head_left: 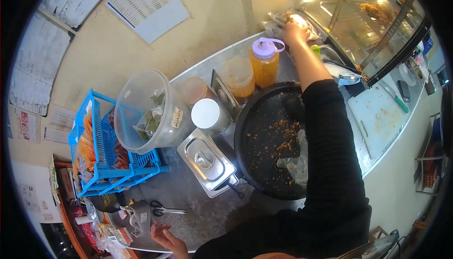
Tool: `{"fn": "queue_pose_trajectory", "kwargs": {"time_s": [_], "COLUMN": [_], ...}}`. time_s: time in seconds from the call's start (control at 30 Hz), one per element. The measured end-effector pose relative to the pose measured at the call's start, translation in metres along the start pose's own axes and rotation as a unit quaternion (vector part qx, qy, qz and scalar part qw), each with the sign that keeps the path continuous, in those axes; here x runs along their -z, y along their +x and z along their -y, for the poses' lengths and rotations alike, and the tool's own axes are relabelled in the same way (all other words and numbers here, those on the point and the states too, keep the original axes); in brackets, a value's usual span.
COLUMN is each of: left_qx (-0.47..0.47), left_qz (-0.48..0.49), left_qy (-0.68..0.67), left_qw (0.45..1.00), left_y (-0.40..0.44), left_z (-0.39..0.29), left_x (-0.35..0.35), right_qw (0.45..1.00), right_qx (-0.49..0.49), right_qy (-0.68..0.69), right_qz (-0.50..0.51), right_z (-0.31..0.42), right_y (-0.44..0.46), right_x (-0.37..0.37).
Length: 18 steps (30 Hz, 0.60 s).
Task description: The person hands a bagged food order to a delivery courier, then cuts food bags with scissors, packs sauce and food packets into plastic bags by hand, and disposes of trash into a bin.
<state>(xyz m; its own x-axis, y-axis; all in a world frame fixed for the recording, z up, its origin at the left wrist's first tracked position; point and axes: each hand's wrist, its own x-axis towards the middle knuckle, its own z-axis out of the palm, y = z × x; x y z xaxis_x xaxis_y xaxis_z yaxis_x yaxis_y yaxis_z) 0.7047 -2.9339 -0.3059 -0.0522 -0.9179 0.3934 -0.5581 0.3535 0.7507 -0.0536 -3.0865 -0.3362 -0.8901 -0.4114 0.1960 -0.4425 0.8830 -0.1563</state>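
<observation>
One right hand (295, 33), head view: Reaches to the back of the table (200, 212), touching the clear plastic bags (277, 21).
Right fingers: Partly lost in glare; cannot tell whether wide, narrow or closed on plastic.
Clear plastic bags: Lie bunched beside the lit display case (355, 25), near the purple-lidded bottle (266, 68); contents unclear.
Handling: Likely light, soft and slippery, quick to crumple or cling. Best taken by a loose edge or gathered fold, thumb against fingertips, clear of the case frame.
Left hand (169, 241): Hangs low by the near edge, close to the grey holder (142, 208) and the scissors (171, 210).
Left fingers: Loosely curled, slightly apart, with nothing visible in them.
Black round tray (257, 167): Sits partly beneath the outstretched right sleeve (328, 131); carries crumbs and crumpled clear plastic (298, 168).
</observation>
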Motion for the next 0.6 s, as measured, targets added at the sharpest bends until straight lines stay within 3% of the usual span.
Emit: {"fn": "queue_pose_trajectory", "kwargs": {"time_s": [0.1,0.23,0.33,0.37,0.5,0.6], "left_qx": [0.006,0.023,0.043,0.049,0.034,0.027], "left_qz": [-0.007,-0.018,-0.022,-0.022,-0.014,-0.014], "left_qy": [-0.003,0.012,0.013,0.012,-0.003,-0.016], "left_qw": [1.0,0.999,0.999,0.998,0.999,0.999], "left_y": [-0.004,-0.008,-0.012,-0.011,-0.01,-0.01], "left_z": [0.006,0.006,0.011,0.014,0.019,0.021], "left_x": [0.005,0.012,0.011,0.012,0.009,0.007], "right_qw": [0.999,0.991,0.994,0.985,0.989,0.996], "right_qx": [-0.022,0.083,0.022,-0.008,-0.02,-0.024], "right_qy": [0.037,0.045,-0.043,0.006,-0.01,0.047], "right_qz": [-0.007,0.09,0.102,0.17,0.148,0.065], "right_z": [0.002,-0.011,-0.003,-0.001,-0.028,-0.032], "right_y": [0.017,0.004,-0.017,-0.018,0.0,0.007], "right_x": [0.019,0.039,0.032,0.04,0.016,0.005]}}
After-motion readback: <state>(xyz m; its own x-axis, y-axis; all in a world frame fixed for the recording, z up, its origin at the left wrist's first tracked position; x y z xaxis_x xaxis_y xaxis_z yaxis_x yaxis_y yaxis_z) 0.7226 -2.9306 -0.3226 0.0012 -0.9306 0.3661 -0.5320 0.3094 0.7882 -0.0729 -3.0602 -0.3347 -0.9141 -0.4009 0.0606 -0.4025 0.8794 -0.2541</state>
